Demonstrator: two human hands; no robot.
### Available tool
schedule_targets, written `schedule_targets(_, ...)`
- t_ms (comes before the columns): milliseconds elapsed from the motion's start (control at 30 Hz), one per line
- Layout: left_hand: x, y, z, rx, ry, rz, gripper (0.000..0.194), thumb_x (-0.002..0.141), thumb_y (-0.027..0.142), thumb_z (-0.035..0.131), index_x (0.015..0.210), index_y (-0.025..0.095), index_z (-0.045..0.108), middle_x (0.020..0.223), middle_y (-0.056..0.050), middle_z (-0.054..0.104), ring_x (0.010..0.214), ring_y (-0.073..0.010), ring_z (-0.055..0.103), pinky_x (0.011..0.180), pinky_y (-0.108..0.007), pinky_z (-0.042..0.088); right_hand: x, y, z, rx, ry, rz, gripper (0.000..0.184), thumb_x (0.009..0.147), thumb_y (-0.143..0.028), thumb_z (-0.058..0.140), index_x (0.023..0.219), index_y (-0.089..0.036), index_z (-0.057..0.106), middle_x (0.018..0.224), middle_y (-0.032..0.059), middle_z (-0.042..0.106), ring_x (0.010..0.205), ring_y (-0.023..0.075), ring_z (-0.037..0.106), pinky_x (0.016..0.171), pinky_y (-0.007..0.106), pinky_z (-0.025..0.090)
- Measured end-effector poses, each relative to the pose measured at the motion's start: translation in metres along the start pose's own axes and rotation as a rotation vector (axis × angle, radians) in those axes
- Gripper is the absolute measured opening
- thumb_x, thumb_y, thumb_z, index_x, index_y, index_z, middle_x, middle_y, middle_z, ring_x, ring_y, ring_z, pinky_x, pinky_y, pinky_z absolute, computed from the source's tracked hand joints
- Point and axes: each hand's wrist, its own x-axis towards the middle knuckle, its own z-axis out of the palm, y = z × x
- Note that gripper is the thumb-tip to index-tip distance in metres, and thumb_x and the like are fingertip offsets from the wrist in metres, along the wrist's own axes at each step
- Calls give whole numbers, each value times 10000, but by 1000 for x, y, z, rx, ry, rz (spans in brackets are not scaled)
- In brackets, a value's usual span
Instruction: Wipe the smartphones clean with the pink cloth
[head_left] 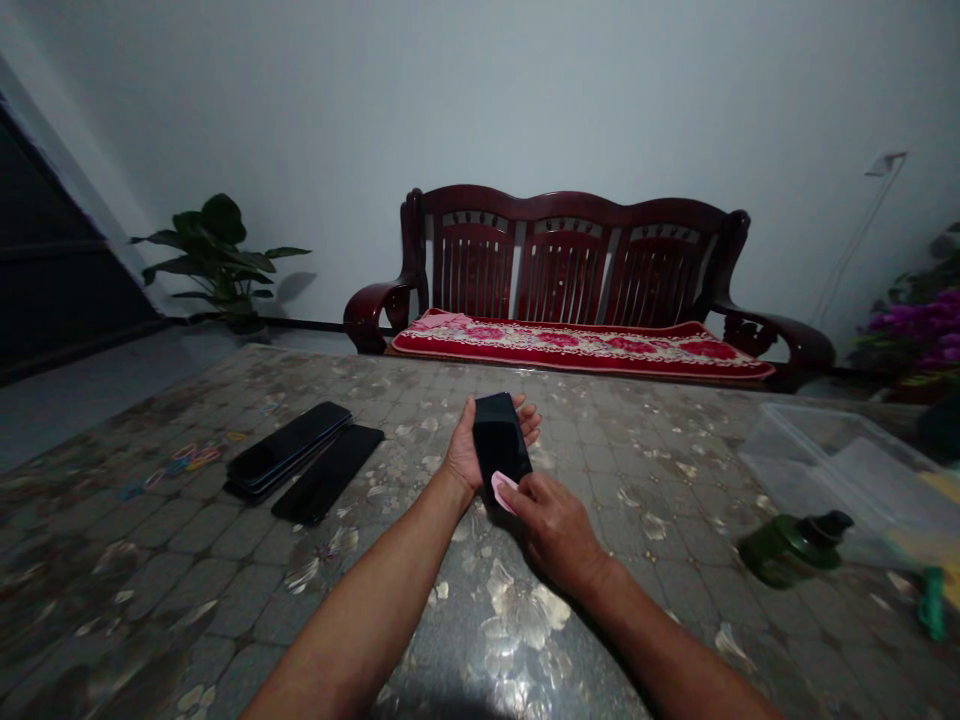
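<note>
A black smartphone (498,432) lies screen up in my left hand (466,450), whose thumb runs along its left edge while the fingertips show past its right side. My right hand (553,515) pinches a small pink cloth (504,492) and presses it on the lower part of the screen. Off to the left, a stack of dark phones (289,445) rests on the table, and another black phone (330,472) leans against or lies beside that stack; which of the two I cannot tell.
Coloured rubber bands (187,458) lie left of the phones on the patterned table (600,440). At the right are a green pump bottle (787,548), a clear plastic bin (795,450) and a small green object (931,603). A wooden bench (562,250) stands behind the table.
</note>
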Motion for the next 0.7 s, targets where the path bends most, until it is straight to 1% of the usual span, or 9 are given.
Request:
schedule_targets(100, 1, 2, -2, -4, -7, 30, 795, 939, 702, 446, 1384, 53, 552, 1170, -203, 724, 1129, -303, 683, 1108, -457, 423, -4, 7, -1, 105, 53, 113, 487, 926, -46, 470, 1368, -212, 589, 936, 72, 571, 791, 181, 568, 681, 272, 503)
schedule_targets(167, 2, 2, -3, -3, -2, 36, 781, 948, 694, 432, 1386, 59, 551, 1192, -201, 720, 1140, -301, 679, 1103, -452, 428, -4, 14, -3, 132, 88, 169, 547, 904, -17, 466, 1398, -226, 578, 949, 72, 563, 816, 183, 579, 697, 274, 519)
schedule_targets(233, 2, 2, -3, 5, 4, 29, 785, 947, 697, 431, 1390, 60, 547, 1210, -204, 714, 1145, -303, 678, 1094, -448, 435, -2, 19, -4, 128, 104, 190, 597, 887, 0, 469, 1426, -241, 562, 956, 74, 567, 843, 195, 584, 707, 284, 530)
schedule_targets(333, 3, 1, -4, 22, 9, 8, 804, 947, 707, 420, 1400, 53, 536, 1232, -215, 704, 1134, -300, 683, 1077, -438, 451, -1, 21, -4, 110, 113, 195, 642, 880, 9, 457, 1456, -263, 538, 976, 80, 582, 856, 204, 587, 718, 302, 542)
schedule_targets(400, 3, 2, -5, 32, 20, -1, 801, 959, 703, 400, 1406, 50, 529, 1224, -215, 708, 1116, -289, 692, 1063, -428, 464, -2, 19, -4, 137, 113, 189, 639, 891, -3, 450, 1467, -268, 529, 1000, 89, 592, 867, 202, 596, 734, 313, 551)
schedule_targets(500, 3, 2, -5, 48, 45, -12, 779, 979, 692, 357, 1399, 61, 541, 1197, -201, 723, 1093, -276, 705, 1029, -410, 494, -6, 17, -3, 253, 111, 188, 612, 913, -27, 448, 1465, -276, 536, 1055, 101, 620, 908, 195, 625, 778, 320, 567)
schedule_targets(633, 4, 2, -2, 59, 129, 6, 758, 1003, 673, 295, 1372, 70, 569, 1135, -185, 746, 1021, -252, 731, 950, -376, 544, -6, 15, -4, 476, 136, 217, 568, 935, -49, 462, 1437, -292, 569, 1131, 88, 694, 1038, 193, 659, 915, 346, 563)
schedule_targets(700, 5, 2, -1, 67, 173, 25, 730, 1009, 657, 302, 1344, 78, 594, 1101, -175, 756, 957, -233, 743, 891, -352, 567, -6, 12, -5, 555, 145, 250, 535, 946, -63, 462, 1406, -299, 601, 1148, 72, 719, 1063, 189, 672, 942, 346, 561)
